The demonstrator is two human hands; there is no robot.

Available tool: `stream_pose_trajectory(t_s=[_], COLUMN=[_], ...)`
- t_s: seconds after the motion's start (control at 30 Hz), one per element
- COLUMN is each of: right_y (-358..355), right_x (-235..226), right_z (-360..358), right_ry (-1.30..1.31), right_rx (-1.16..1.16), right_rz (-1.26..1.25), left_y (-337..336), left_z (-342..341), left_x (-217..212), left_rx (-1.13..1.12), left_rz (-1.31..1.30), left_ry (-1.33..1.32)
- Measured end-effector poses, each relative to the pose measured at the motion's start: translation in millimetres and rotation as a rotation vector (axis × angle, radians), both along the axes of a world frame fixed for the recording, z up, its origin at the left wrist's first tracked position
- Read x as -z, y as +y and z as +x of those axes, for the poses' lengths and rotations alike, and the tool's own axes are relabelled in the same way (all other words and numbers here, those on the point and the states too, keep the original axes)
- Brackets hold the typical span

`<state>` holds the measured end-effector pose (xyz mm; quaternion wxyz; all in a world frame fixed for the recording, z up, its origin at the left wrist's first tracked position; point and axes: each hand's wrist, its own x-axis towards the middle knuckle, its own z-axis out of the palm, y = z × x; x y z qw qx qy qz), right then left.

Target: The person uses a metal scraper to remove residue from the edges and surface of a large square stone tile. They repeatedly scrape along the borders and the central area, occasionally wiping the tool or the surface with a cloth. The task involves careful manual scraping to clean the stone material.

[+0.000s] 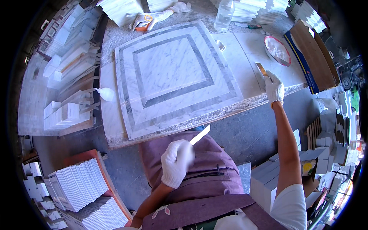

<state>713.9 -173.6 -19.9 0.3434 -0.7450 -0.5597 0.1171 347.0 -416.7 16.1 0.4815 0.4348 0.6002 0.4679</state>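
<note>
My left hand [174, 164], in a white knitted glove, is closed round a flat white strip [200, 135]. The strip's tip points up and right, in front of my purple apron, below the table edge; part of that hand is blurred. Over the table's right front edge, my gloved right hand [275, 89] grips a small yellow-brown brush [262, 69]. On the table lies a square white marble panel [172, 69] with grey inlaid bands forming two nested frames. A red-rimmed bowl [277, 50] with white contents stands beyond the brush.
A clear bottle [224, 15], used gloves [153, 19] and white tile stacks [119, 9] are at the back. A cardboard box [314, 53] stands at the right. A white squeeze bottle [105, 93] is at the left edge. Stacked tiles [82, 184] sit lower left.
</note>
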Motion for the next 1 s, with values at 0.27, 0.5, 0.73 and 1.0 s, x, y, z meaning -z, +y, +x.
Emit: stream_pose_trajectory(t_s=[0.27,0.5,0.73,1.0], right_y=[1,8,96,120], right_x=[-3,-41,-29,2], right_z=[1,-75,-148,-139], right_ry=[-0.264,-0.326,0.066,0.366], right_rx=[0.029,-0.204,-0.179,-0.053], right_rz=[-0.079,0.129,-0.189,-0.037], left_y=[4,2,-6,-30], left_z=[3,3,8,-6], left_x=[-4,0,-9,5], left_rx=[-0.076,-0.051,0.033,0.063], left_rz=[0.003,-0.068,-0.05,-0.085], left_ry=[0.035,-0.019,-0.051,-0.01])
